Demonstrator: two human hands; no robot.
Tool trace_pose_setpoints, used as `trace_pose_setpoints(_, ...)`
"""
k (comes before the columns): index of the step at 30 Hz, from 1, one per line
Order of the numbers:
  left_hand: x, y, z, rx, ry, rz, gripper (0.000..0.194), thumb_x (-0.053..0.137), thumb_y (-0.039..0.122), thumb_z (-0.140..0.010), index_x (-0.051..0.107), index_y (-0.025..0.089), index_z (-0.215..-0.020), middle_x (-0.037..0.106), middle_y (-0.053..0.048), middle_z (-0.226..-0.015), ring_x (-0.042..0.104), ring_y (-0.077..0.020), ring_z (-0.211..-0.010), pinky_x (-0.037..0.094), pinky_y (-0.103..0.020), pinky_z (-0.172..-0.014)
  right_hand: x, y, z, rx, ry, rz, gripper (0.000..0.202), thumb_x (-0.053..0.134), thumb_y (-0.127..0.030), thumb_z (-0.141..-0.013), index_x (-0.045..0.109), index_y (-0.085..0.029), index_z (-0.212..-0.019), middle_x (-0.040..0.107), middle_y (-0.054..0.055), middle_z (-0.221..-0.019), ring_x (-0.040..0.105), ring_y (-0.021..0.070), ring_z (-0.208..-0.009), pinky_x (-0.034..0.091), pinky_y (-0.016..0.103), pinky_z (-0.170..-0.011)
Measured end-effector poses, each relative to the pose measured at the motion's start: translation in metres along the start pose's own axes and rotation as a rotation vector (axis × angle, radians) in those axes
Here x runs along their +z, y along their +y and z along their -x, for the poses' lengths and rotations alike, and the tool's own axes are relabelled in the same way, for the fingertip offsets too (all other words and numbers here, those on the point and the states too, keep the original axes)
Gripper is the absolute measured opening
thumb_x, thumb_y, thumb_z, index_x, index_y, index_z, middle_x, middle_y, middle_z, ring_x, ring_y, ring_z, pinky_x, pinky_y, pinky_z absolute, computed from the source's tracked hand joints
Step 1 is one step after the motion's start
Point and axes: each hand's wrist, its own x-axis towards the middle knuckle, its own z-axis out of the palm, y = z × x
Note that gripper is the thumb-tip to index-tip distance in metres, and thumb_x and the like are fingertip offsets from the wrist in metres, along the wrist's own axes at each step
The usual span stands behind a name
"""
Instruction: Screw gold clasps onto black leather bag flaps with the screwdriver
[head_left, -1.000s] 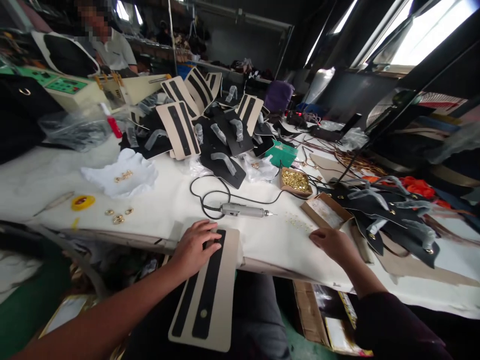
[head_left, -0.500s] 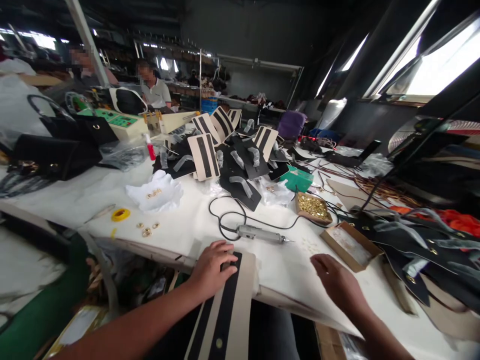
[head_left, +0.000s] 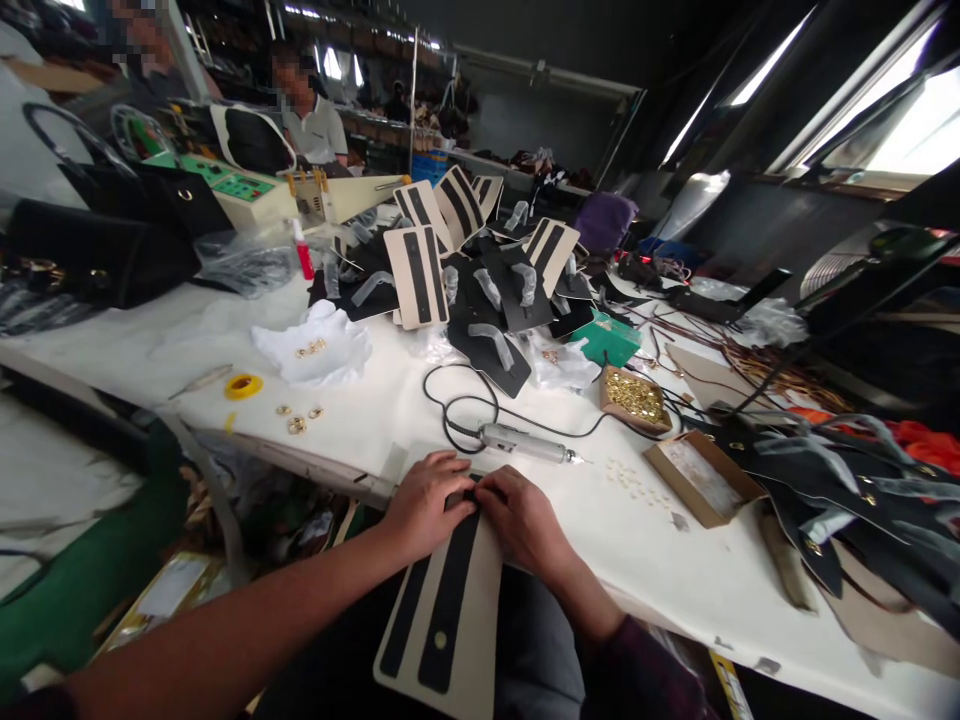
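Observation:
A beige panel with two black strips (head_left: 481,610) slants from my lap up against the table's front edge. A small round metal piece (head_left: 440,639) shows near the lower end of one strip. My left hand (head_left: 426,508) grips the panel's upper part, its fingers bent over the top and its thumb by the strip. Beside it, my right hand (head_left: 525,515) pinches at the upper end of the same strip, fingertips close to the left ones. Whatever its fingertips hold is hidden. A grey pen-shaped power tool (head_left: 525,443) lies on the table just beyond both hands.
Small pale pieces (head_left: 634,480) lie scattered right of the tool, near an open cardboard box (head_left: 701,478) and a box of gold fittings (head_left: 634,397). Yellow tape (head_left: 244,386) and gold rings (head_left: 298,424) lie left. Black panels (head_left: 487,290) are heaped behind; two people sit farther back.
My right hand has moved left from over the table by the small pale pieces to the panel's upper end, meeting my left hand. The left hand stays on the panel. The view has shifted slightly.

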Motion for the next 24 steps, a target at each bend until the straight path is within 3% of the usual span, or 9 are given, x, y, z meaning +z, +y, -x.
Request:
trace_pose_setpoints(16, 0.007, 0.0, 0.001, -0.057, 0.036, 0.07, 0.031, 0.083, 0.013, -0.078, 0.078, 0.026, -0.105, 0.075, -0.005, -0.129, 0.057, -0.0328, -0.132, 0.048, -0.053, -0.112, 0.013, -0.001, -0.01, 0.204, -0.062, 0.187, 0.02, 0.051, -0.027, -0.095, 0.069, -0.023, -0.088, 0.073, 0.004, -0.094, 0.067, 0.0209, -0.085, 0.041, 0.032, -0.076)
trace_pose_setpoints(24, 0.028, -0.025, 0.0, -0.004, 0.053, 0.09, 0.033, 0.089, 0.028, -0.072, 0.079, 0.027, -0.103, 0.076, -0.006, -0.126, 0.059, -0.0331, -0.128, 0.05, -0.05, -0.108, 0.021, 0.022, -0.021, 0.276, -0.131, 0.207, 0.018, 0.054, -0.026, -0.091, 0.07, -0.024, -0.084, 0.076, 0.003, -0.082, 0.068, 0.0201, -0.077, 0.041, 0.028, -0.07)
